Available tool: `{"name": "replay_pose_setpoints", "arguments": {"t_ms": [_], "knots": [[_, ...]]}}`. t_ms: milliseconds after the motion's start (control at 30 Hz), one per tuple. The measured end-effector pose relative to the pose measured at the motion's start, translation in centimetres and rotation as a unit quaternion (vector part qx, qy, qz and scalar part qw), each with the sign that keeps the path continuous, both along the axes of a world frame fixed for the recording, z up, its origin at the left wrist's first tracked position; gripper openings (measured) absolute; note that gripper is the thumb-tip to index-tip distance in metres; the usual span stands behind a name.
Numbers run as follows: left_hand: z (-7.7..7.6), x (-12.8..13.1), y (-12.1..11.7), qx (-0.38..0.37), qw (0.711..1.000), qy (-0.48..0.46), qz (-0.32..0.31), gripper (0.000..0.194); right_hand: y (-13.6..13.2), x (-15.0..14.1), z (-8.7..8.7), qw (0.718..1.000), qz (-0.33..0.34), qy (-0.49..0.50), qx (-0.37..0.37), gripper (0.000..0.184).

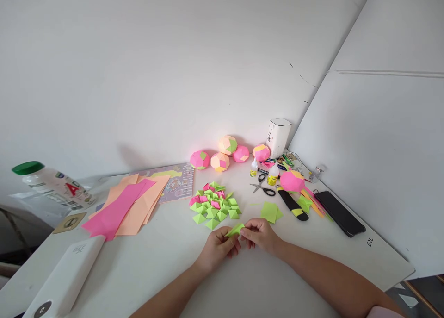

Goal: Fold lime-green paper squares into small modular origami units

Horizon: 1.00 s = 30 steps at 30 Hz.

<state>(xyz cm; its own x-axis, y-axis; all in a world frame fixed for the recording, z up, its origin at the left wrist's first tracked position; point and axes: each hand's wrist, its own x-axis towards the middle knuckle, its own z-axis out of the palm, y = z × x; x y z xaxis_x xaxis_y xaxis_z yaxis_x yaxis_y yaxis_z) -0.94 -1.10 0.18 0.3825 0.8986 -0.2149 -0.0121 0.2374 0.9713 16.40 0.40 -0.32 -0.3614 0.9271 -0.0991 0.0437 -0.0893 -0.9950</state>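
A small green paper piece [235, 230] is held between both hands above the front of the table. My left hand [218, 245] pinches its left side, fingers curled beneath. At its right end, my right hand [261, 236] grips an edge with thumb and forefinger. Just beyond them lies a pile of folded green and pink paper units [212, 211]. Flat green paper squares [269, 212] rest behind my right hand. Farther back sit several faceted paper balls in pink, peach and green, such as a peach one [219, 162].
Scissors [262, 186], glue bottles [273, 174], a box cutter [293, 204] and a black phone [339, 213] lie to the right. Pink and peach paper sheets [120, 211], a white bottle [52, 186] and a white device [65, 281] stand left. A wall closes the back.
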Motion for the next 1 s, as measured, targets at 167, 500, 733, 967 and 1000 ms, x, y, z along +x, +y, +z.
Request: {"name": "replay_pose_setpoints", "arguments": {"t_ms": [167,500,733,967,1000], "knots": [[0.00,0.18,-0.07,-0.003,1.000,-0.009,0.008,0.031,-0.10,-0.19,0.36,1.000,0.000,-0.009,0.009,0.031],[0.05,0.10,-0.16,0.009,1.000,-0.006,-0.004,0.026,-0.38,-0.10,0.28,0.999,0.036,-0.022,0.023,0.026],[-0.12,0.10,-0.33,0.024,1.000,0.004,-0.010,0.023,-0.46,-0.13,0.06,0.997,0.058,-0.014,0.039,0.018],[-0.03,0.08,-0.40,0.051,0.998,0.034,-0.018,0.010,-0.62,-0.21,-0.22,0.993,0.047,-0.071,0.081,0.005],[0.01,0.10,-0.43,0.058,0.997,0.040,-0.020,0.008,-0.64,-0.20,-0.31,0.992,0.043,-0.077,0.089,0.005]]}}
